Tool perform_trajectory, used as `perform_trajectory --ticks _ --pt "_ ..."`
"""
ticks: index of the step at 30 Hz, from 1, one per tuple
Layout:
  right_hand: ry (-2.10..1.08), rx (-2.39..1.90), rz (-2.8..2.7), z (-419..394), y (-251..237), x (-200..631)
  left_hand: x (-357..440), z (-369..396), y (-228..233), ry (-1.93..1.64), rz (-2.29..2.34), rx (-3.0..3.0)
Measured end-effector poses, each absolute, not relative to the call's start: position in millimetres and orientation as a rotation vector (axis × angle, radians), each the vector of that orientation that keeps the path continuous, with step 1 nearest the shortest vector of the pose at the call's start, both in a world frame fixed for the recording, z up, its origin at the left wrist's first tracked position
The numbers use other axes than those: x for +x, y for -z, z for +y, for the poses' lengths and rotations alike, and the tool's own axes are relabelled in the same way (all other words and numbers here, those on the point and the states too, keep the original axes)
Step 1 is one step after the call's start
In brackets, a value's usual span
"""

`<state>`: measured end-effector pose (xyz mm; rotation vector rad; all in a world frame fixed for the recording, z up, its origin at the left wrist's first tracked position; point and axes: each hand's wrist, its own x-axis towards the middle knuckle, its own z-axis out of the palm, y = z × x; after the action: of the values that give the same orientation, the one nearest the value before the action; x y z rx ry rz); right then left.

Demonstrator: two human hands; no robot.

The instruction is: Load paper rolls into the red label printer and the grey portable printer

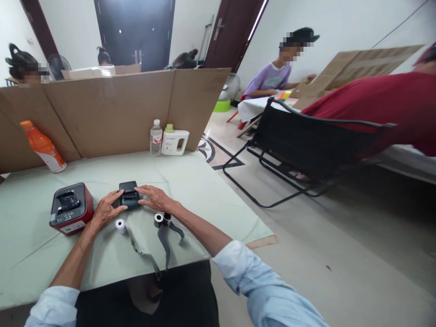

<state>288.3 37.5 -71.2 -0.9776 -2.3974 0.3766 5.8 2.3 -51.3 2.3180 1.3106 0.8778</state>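
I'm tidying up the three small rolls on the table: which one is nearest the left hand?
The white-sided roll, standing apart just below the left hand; the other two rolls sit together, closer to the right hand.

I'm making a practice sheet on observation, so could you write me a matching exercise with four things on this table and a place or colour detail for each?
Things:
1. Black device
2. Boxy machine
3. White jug
4. Clear bottle

Details:
A. Has a green cap
B. Red-sided
C. Has a white cap
D. Between the left hand and right hand

Pairs: 1-D, 2-B, 3-A, 4-C
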Motion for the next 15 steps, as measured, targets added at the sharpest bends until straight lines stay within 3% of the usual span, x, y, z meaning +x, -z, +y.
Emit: perform_trajectory --ticks 15 --pt "-0.400 -1.040 -2.412 35.7 70.9 287.8 6.8 0.3 53.1 -0.789 1.421 2.378"
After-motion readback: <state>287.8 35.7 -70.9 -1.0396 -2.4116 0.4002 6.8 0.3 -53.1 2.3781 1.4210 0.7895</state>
